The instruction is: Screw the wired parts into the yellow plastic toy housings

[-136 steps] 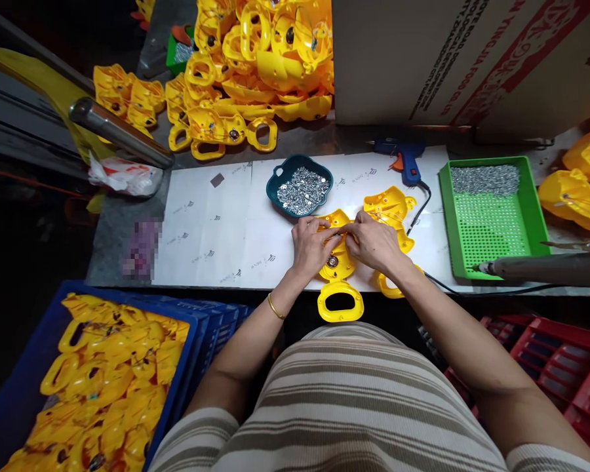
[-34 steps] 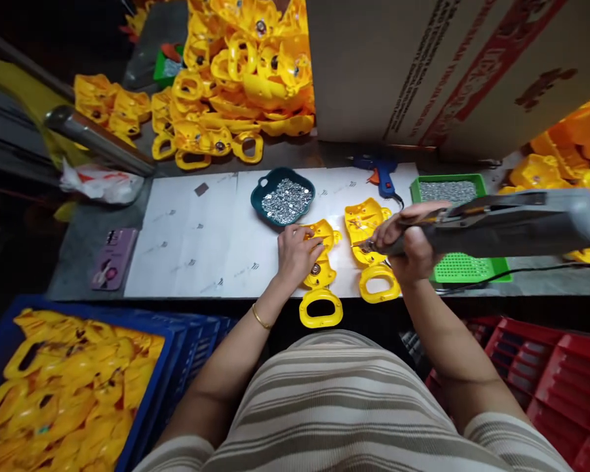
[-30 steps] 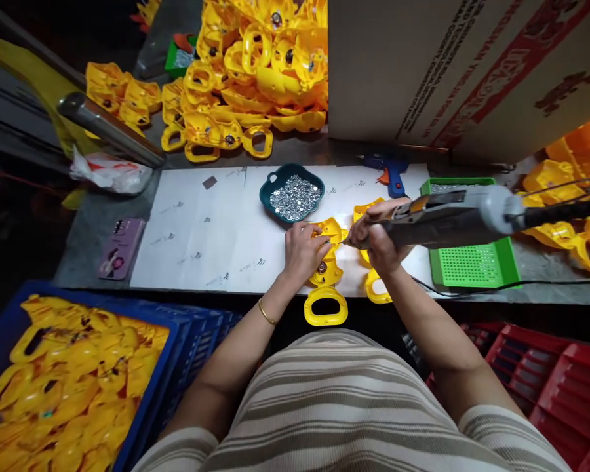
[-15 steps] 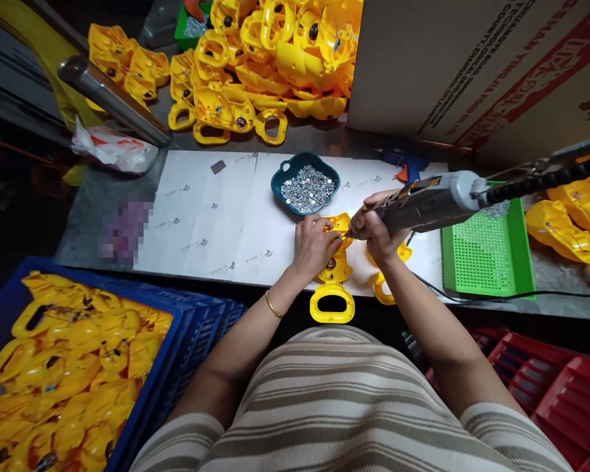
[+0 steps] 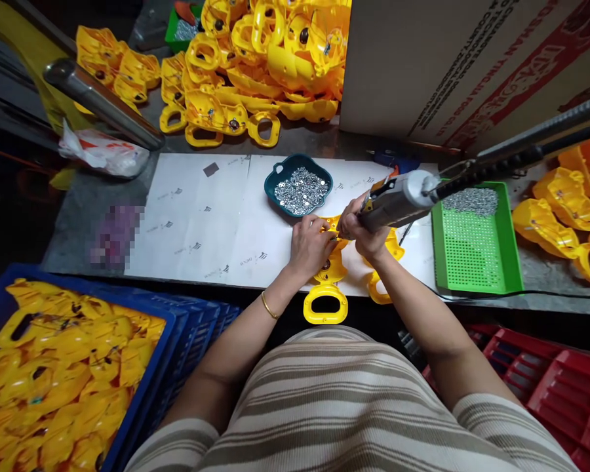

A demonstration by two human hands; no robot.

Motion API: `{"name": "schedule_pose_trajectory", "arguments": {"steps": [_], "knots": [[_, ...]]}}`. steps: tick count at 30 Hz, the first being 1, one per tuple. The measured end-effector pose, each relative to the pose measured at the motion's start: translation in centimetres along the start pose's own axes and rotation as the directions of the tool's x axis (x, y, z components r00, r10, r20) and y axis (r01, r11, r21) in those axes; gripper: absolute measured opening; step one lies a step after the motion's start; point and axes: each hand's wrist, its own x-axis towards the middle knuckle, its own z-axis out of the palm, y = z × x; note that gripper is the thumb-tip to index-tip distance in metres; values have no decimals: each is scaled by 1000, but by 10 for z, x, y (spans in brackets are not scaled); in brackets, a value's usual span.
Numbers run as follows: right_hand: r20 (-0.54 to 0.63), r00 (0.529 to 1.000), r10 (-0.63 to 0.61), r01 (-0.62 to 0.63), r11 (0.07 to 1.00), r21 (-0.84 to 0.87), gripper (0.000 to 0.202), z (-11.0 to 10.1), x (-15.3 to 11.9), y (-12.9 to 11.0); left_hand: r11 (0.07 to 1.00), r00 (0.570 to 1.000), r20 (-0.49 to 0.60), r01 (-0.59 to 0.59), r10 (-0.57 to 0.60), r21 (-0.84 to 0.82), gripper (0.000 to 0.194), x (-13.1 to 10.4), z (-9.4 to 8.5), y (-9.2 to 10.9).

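My right hand point(image 5: 366, 229) is wrapped round a grey electric screwdriver point(image 5: 398, 200), its tip slanting down to the left into a yellow plastic shell point(image 5: 330, 269). Over the upper part of that shell lies my left hand point(image 5: 311, 244), fingers bent and pressed onto it close to the tip; what the fingertips pinch is hidden. The shell's loop handle point(image 5: 325, 305) sticks out past the table's front edge. A second yellow shell point(image 5: 392, 252) lies partly behind my right wrist. Just beyond my left hand stands a dark teal bowl point(image 5: 275, 190) of small metal screws.
Yellow shells point(image 5: 275, 72) are heaped at the back. A green perforated basket point(image 5: 476, 255) with metal pieces stands right, beside a cardboard box point(image 5: 423, 59). A blue crate point(image 5: 170, 328) of shells sits lower left, red crates point(image 5: 560, 393) lower right. A glue gun point(image 5: 398, 160) lies behind the screwdriver.
The screwdriver has become more upright, its body swinging towards the left and down. My left hand stays on the shell. The whole view has shifted slightly.
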Motion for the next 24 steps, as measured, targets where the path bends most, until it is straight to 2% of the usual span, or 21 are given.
{"name": "schedule_pose_trajectory", "arguments": {"steps": [4, 8, 10, 13, 15, 18, 20, 24], "knots": [[-48, 999, -25, 26, 999, 23, 32, 7, 4, -11, 998, 1000, 26, -9, 8, 59, 14, 1, -3, -1], [11, 999, -50, 49, 998, 43, 32, -4, 3, -34, 996, 999, 37, -22, 19, 85, 15, 2, -5, -6], [-16, 994, -104, 105, 990, 90, 34, -22, -3, -51, 997, 999, 37, -24, 22, 70, 15, 2, -6, -10], [-161, 974, -159, 181, 974, 135, 34, -60, -15, -76, 999, 999, 13, -34, 33, 22, 15, 1, -10, -12], [-266, 955, -130, 173, 974, 145, 31, -87, -24, -87, 999, 997, -65, -38, 39, 9, 16, 1, -15, -8], [-348, 936, -49, 119, 976, 185, 26, -121, -37, -95, 998, 981, -183, -67, 68, 13, 22, 8, -18, 7], [-351, 936, -26, 105, 973, 206, 27, -136, -44, -94, 992, 978, -164, -128, 129, 14, 23, 20, -16, 19], [-255, 967, -23, 72, 980, 185, 31, -151, -57, -88, 969, 970, 3, -241, 242, 57, 37, 51, -8, 37]]}}
